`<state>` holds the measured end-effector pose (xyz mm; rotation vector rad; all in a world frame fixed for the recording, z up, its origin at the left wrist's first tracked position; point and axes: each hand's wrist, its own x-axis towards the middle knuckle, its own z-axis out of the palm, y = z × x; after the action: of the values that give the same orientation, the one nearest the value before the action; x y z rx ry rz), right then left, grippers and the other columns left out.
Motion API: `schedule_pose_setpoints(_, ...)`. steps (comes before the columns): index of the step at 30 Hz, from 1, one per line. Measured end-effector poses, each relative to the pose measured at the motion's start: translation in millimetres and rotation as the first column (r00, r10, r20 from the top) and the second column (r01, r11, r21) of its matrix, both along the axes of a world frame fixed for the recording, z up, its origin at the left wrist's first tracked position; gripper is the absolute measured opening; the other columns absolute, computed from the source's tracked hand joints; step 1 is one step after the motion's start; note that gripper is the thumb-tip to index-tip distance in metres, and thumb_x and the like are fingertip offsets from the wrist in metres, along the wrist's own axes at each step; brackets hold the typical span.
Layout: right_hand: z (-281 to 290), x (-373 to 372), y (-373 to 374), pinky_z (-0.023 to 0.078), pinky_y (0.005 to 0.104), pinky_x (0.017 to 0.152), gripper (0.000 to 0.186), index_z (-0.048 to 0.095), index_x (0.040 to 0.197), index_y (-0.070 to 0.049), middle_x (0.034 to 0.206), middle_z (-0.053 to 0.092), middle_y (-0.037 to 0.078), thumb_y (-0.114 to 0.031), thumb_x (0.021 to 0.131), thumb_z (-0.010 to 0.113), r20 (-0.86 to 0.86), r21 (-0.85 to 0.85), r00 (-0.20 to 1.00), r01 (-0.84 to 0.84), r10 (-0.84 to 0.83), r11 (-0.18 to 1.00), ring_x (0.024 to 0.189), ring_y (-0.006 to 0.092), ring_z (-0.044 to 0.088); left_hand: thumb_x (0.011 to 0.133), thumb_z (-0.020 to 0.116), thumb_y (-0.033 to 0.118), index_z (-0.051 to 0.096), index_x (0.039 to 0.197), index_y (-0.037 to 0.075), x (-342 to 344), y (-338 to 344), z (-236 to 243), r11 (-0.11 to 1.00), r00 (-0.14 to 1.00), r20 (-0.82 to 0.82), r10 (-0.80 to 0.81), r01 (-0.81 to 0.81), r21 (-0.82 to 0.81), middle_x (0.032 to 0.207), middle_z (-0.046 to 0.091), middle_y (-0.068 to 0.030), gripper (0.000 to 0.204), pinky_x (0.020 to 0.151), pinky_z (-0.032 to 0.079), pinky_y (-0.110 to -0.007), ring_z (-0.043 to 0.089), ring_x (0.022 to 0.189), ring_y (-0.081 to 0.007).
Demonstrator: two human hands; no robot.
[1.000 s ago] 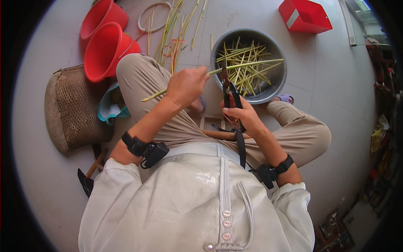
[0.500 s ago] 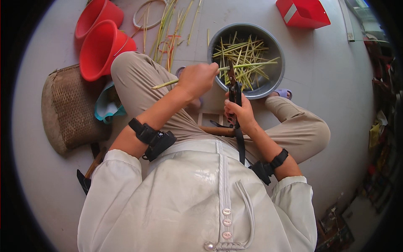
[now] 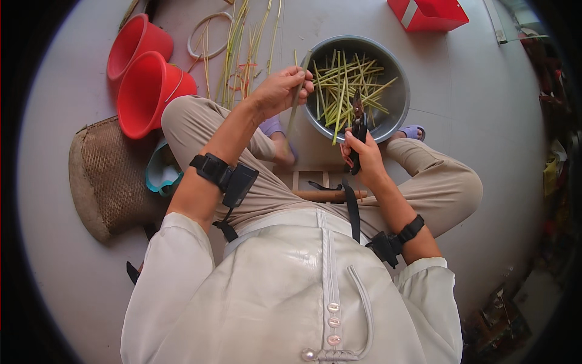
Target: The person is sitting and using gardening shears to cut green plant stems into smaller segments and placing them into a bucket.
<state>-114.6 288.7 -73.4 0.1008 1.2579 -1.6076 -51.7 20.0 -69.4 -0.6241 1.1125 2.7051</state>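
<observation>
Pinched in the fingers of my left hand point(image 3: 282, 91) is a green plant stalk point(image 3: 296, 97), held nearly upright just left of the basin's rim. Its lower end is blurred. My right hand point(image 3: 365, 159) is wrapped around black-handled pruning shears point(image 3: 359, 123), whose blades point away from me over the near side of the grey metal basin point(image 3: 405, 91). Cut green stalk pieces point(image 3: 348, 79) lie crisscrossed inside the basin. One piece leans over its near rim, close to the shears' left side.
Two red buckets point(image 3: 134, 100) lie tipped at left, beside a woven basket point(image 3: 115, 182) and a light-blue bag point(image 3: 160, 173). Long stalks point(image 3: 236, 54) and a pale hoop point(image 3: 193, 45) rest on the floor ahead. A red box point(image 3: 433, 15) stands at far right.
The stalk in my left hand has swung from nearly level to upright and left the shears' blades. My right hand with the shears has shifted slightly right. A piece now leans over the near rim.
</observation>
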Motion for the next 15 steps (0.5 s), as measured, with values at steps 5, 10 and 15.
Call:
schedule_pose_setpoints(5,10,-1,1,0.038,0.0212,0.049,0.028,0.05,0.122,-0.007,0.073,0.053,0.0,-0.016,0.096,0.057,-0.011,0.03,1.0,0.014,-0.014,0.999,0.061,0.0095,0.05,0.103,0.047,0.021,0.055,0.109,0.01,11,-11,16,0.944,0.943,0.07,0.324,-0.318,-0.083,0.116,0.065,-0.0111,0.014,0.081,0.05,-0.032,0.062,0.097,-0.0156)
schedule_pose_setpoints(10,26,0,-5,0.042,0.0219,0.053,0.039,0.046,0.136,-0.009,0.085,0.059,-0.002,-0.024,0.1,0.053,-0.043,0.053,0.996,-0.077,0.079,0.996,0.07,0.0074,0.055,0.103,0.046,0.019,0.058,0.105,0.012,35,-31,-5,0.934,0.93,-0.096,0.355,-0.348,0.087,0.117,0.065,-0.0094,0.013,0.077,0.045,-0.029,0.057,0.094,-0.0137)
schedule_pose_setpoints(15,21,-5,-1,0.05,0.025,0.064,0.044,0.041,0.14,-0.007,0.107,0.063,0.004,-0.023,0.101,0.052,-0.097,0.112,0.978,-0.172,0.183,0.979,0.089,0.0132,0.064,0.103,0.044,0.019,0.057,0.105,0.011,40,-25,-6,0.911,0.91,-0.074,0.407,-0.398,0.107,0.115,0.065,-0.0105,0.015,0.073,0.047,-0.03,0.058,0.088,-0.0123)
